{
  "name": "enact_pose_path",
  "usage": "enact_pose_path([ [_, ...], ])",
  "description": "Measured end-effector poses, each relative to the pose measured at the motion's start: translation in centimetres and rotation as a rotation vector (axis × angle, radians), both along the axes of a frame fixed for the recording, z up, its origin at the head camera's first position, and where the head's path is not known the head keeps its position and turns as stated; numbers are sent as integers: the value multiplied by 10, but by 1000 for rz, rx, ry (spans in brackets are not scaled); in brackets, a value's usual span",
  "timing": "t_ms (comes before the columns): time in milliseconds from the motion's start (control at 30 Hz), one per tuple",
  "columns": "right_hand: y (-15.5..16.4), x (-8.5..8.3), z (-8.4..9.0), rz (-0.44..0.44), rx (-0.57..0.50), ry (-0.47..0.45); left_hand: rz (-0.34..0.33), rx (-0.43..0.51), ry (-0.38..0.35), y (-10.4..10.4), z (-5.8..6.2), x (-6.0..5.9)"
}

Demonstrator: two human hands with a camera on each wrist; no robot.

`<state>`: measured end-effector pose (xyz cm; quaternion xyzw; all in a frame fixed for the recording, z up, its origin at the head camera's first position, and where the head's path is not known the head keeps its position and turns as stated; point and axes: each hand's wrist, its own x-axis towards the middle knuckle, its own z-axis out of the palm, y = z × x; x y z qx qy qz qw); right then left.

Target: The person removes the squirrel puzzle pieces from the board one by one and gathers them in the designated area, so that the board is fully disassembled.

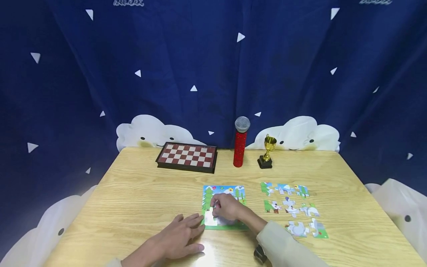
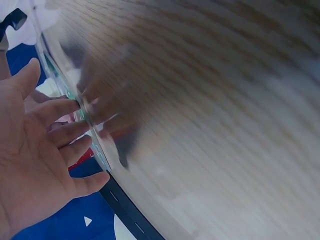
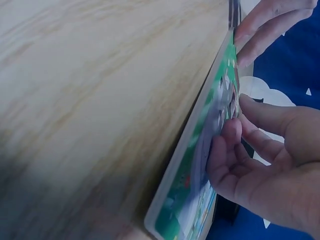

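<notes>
A jigsaw puzzle board [image 1: 223, 227] with a green border and a tree scene lies flat on the table. My right hand [image 1: 227, 207] is over its middle, fingers bent; thumb and forefinger pinch a small puzzle piece [image 3: 232, 101] close to the board surface, mostly hidden by the fingers. A pale, jigsaw-edged patch [image 1: 210, 219] shows at the board's lower left. With fingers spread and straight, my left hand [image 1: 180, 237] rests beside the board, its fingertips at the left edge. In the left wrist view the left palm [image 2: 40, 150] faces the camera.
Several loose puzzle pieces [image 1: 291, 210] lie in rows on the table right of the board. Behind stand a checkered game board [image 1: 186, 157], a red microphone [image 1: 239, 148] and a gold trophy cup [image 1: 267, 150]. A dark blue curtain [image 1: 213, 66] hangs beyond the table.
</notes>
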<state>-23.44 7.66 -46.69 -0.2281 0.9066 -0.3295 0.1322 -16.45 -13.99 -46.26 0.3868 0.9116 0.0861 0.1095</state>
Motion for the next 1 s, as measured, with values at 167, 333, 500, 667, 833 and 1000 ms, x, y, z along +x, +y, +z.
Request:
enact_pose_path([
  [167, 0, -3, 3, -9, -11, 14, -6, -11, 15, 1, 1, 0],
  [333, 2, -7, 7, -21, -75, -29, -3, -24, 29, 0, 0, 0],
  [500, 14, -11, 17, -39, -127, -37, 9, -15, 0, 0, 0, 0],
  [667, 39, -11, 27, -33, -141, -41, 17, -17, -1, 1, 0, 0],
  [833, 71, -8, 33, -43, -131, -34, 22, -18, -2, 1, 1, 0],
  [1000, 107, -4, 40, -55, -124, -51, 19, -22, -1, 2, 2, 1],
])
